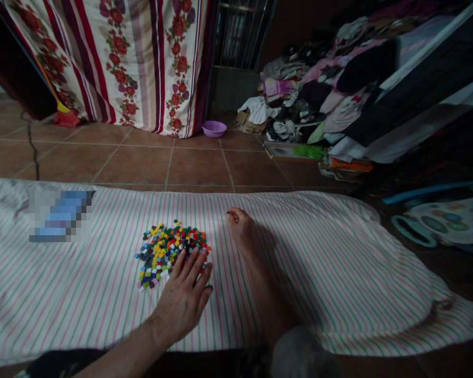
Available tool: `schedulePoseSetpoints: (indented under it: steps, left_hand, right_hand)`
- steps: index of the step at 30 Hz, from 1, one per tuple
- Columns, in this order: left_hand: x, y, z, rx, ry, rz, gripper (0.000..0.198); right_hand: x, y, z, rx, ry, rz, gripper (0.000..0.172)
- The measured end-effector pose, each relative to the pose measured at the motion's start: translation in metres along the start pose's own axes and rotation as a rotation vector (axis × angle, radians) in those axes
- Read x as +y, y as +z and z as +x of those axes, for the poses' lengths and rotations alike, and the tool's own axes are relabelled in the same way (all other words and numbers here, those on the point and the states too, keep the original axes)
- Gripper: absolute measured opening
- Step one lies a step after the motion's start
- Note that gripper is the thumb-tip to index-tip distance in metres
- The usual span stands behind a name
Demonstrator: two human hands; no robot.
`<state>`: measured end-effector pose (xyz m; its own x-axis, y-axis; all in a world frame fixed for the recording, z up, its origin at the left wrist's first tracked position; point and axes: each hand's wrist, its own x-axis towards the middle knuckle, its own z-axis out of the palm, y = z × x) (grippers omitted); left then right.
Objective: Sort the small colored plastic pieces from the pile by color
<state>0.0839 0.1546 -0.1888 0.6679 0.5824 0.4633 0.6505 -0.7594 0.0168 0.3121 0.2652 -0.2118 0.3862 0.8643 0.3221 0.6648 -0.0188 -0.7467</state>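
A pile of small colored blocks [160, 252] lies on a striped cloth [114, 294], with yellow, green, red, blue, white and black pieces mixed together. My left hand [187, 289] rests over the pile's near right side, fingers stretched out and slightly spread, covering some blocks. To the right of the pile, my right hand [241, 227] is closed in a pinch just above the cloth. Between its thumb and fingertips shows the edge of a small dark green block [229, 212]; the rest of it is hidden.
A blurred-out blue object [63, 215] lies on the cloth at the left. Beyond the cloth are a tiled floor, a purple basin [214, 128], a flowered curtain [120, 63] and a heap of clothes [319, 79]. A light-colored plastic item [453, 218] stands at the right.
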Motion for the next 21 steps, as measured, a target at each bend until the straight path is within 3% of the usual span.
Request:
schedulePoseSetpoints:
  steps: [9, 21]
  left_hand:
    - [0.0003, 0.0015, -0.0015, -0.003, -0.012, -0.029, 0.037]
    - [0.0009, 0.0006, -0.0008, -0.01, -0.016, -0.036, 0.037]
  right_hand:
    - [0.0027, -0.0032, -0.0017, 0.012, -0.098, -0.052, 0.019]
    - [0.0013, -0.0022, -0.0023, 0.008, -0.122, -0.069, 0.031]
